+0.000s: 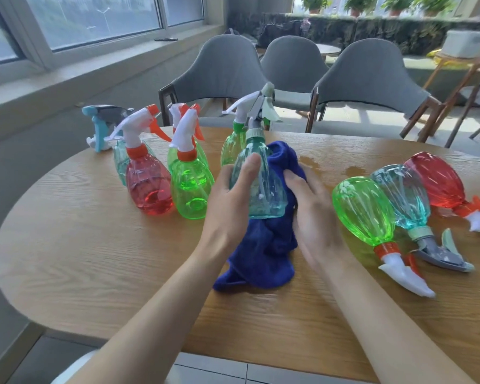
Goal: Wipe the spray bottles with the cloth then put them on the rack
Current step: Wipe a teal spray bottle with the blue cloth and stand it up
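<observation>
Fingers, left hand [227, 206]: wrapped round the teal spray bottle [261, 189], thumb laid across its front, gripping it.
Fingers, right hand [313, 217]: curved over the blue cloth [261, 259], holding it against the bottle's right side; slightly blurred.
Held bottle: upright, above the middle of the wooden table [94, 245], its grey and pale green trigger head pointing away.
Cloth: bunched behind and under the bottle, its loose end trailing down onto the table.
Standing bottles: to the left, a red bottle [150, 189] and a green bottle [191, 189] side by side, with more behind them.
Lying bottles: to the right, a green one [363, 212], a teal one [405, 198] and a red one [438, 181], close together, heads toward the person.
Beyond the table: grey chairs [225, 70].
</observation>
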`<state>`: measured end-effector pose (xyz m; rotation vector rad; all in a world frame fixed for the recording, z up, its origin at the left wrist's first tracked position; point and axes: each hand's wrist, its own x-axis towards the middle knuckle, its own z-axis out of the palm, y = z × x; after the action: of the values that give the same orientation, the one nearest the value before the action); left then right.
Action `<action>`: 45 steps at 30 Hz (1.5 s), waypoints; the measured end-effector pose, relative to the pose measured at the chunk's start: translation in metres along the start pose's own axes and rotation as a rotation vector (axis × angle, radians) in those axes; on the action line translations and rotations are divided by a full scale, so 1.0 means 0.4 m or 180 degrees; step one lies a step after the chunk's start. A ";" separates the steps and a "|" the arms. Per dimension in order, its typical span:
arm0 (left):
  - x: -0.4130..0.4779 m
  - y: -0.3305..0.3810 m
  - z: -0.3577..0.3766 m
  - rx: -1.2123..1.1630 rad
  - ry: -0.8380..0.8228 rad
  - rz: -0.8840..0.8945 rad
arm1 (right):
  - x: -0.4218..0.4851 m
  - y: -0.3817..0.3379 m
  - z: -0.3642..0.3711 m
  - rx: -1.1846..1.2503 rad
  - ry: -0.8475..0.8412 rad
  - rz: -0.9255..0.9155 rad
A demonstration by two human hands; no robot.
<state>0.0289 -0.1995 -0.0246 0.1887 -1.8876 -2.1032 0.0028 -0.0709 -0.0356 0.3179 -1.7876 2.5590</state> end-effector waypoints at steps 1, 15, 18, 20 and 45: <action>0.000 0.001 -0.001 0.0108 -0.0096 0.0055 | 0.006 -0.003 -0.004 0.0091 0.0063 0.0043; -0.024 0.018 -0.015 0.1098 -0.0843 0.0340 | 0.002 -0.036 -0.018 0.0702 0.0289 0.0454; -0.031 0.010 -0.007 0.0979 -0.0455 0.0413 | 0.000 -0.028 -0.003 0.0632 0.0199 0.0318; -0.025 0.006 -0.004 0.0792 -0.0173 0.0349 | -0.004 -0.021 0.003 0.0412 0.0050 0.0122; -0.009 -0.001 0.022 0.1126 0.0785 0.0988 | -0.037 -0.024 0.017 -0.1078 0.0020 0.0329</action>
<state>0.0299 -0.1901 -0.0242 0.2064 -1.9747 -1.4679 0.0195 -0.0723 -0.0268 0.2153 -2.2401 2.2523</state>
